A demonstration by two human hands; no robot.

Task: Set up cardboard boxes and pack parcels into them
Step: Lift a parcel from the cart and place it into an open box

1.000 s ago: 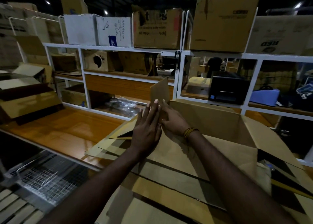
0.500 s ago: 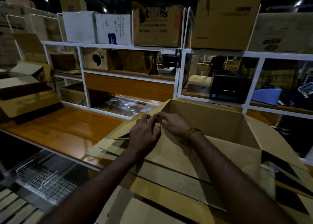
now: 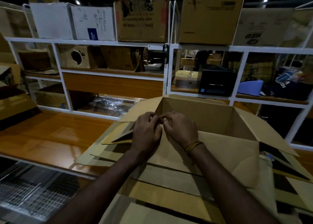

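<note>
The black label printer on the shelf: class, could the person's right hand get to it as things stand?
Probably yes. The right hand sits at the open box's corner; the printer faces an unblocked shelf opening beyond the box.

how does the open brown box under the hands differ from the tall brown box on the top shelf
The open brown cardboard box on the wooden table has its flaps spread outward and its inside showing; the tall brown cardboard box on the white shelf shows no open flaps. The open one is worked by both hands, left hand and right hand, at its near-left corner; the tall one stands untouched. Both are plain brown cardboard.
</note>
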